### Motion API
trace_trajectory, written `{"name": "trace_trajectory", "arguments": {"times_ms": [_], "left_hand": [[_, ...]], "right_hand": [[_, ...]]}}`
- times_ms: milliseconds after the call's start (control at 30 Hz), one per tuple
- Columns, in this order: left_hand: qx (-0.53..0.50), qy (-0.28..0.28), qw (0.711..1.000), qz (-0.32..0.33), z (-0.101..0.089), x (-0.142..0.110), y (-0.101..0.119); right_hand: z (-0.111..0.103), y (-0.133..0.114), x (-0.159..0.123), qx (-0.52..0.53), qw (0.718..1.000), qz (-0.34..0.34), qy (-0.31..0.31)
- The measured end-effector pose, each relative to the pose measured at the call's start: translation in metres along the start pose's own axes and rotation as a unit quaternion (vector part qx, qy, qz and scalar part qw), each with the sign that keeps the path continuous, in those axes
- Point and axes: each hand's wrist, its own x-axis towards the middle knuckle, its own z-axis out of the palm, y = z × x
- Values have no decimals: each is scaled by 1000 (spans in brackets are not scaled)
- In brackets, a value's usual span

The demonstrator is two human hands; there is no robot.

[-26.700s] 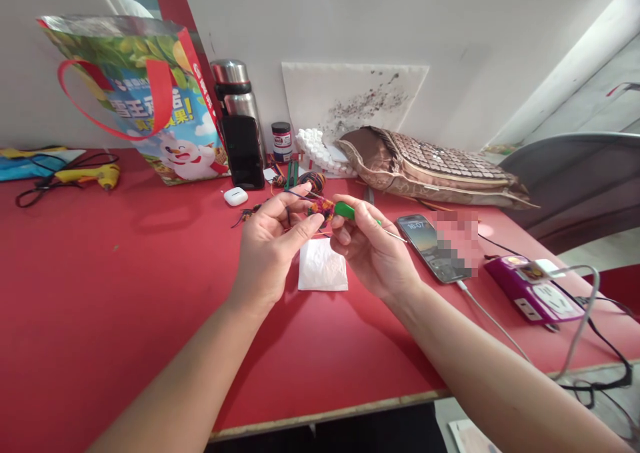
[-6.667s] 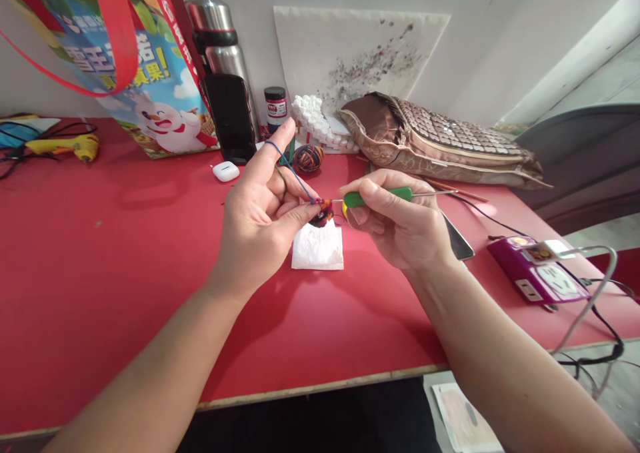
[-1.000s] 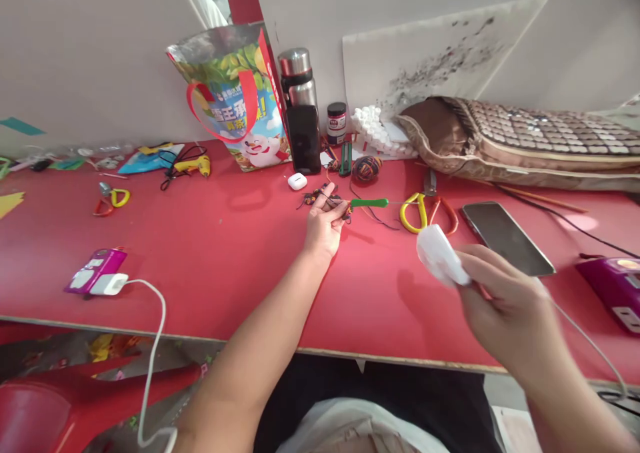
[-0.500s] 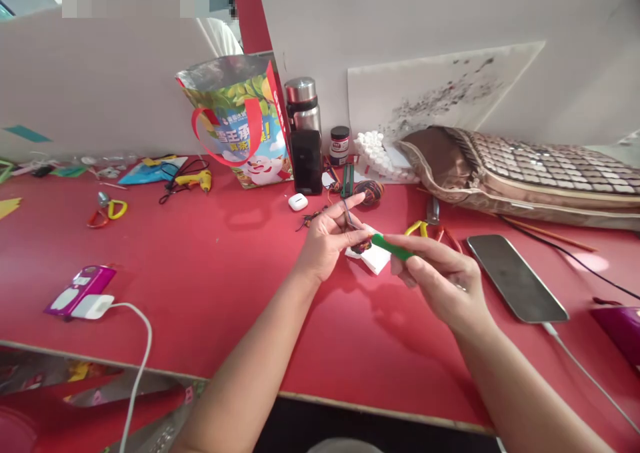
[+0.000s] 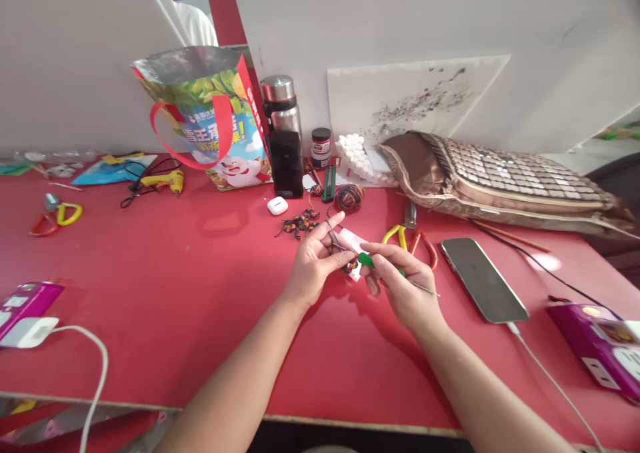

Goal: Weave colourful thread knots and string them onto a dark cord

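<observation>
Over the red table, my left hand (image 5: 316, 263) pinches a small multicoloured crocheted piece (image 5: 350, 265) between thumb and fingers. Dark yarn (image 5: 331, 229) runs round its raised index finger. My right hand (image 5: 407, 283) is closed on a crochet hook (image 5: 367, 260) with a green grip; its thin metal end sticks out behind the hand. The hook's front end meets the piece at my left fingertips, where the details are too small to make out. A ball of multicoloured yarn (image 5: 349, 196) lies beyond my hands, and a small heap of crocheted bits (image 5: 301, 224) lies to its left.
White paper (image 5: 353, 240) lies beneath my hands. Pliers (image 5: 410, 230) and a charging phone (image 5: 484, 280) are on the right, before a beaded cushion (image 5: 525, 173). Farther back stand a black phone (image 5: 287, 163), a steel flask (image 5: 281, 103) and a colourful bag (image 5: 210, 120). An earbud case (image 5: 277, 205) sits left of them.
The view has shifted, so the table's things appear farther left. My right hand has turned, and the hook's metal rear end now shows. Both hands keep their hold.
</observation>
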Motion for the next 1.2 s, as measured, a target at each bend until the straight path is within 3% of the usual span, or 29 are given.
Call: {"name": "trace_trajectory", "arguments": {"times_ms": [433,733,967,1200], "left_hand": [[-1,5,1000,28,1,-1,3],[-24,2,999,37,5,-3,1],[22,7,997,71,6,-2,1],[33,10,998,45,3,2,1]], "right_hand": [[2,-7,4,97,991,88,23],[-2,-13,1,47,998,23,-25],[1,-14,4,58,997,42,8],[2,-4,4,86,993,76,24]]}}
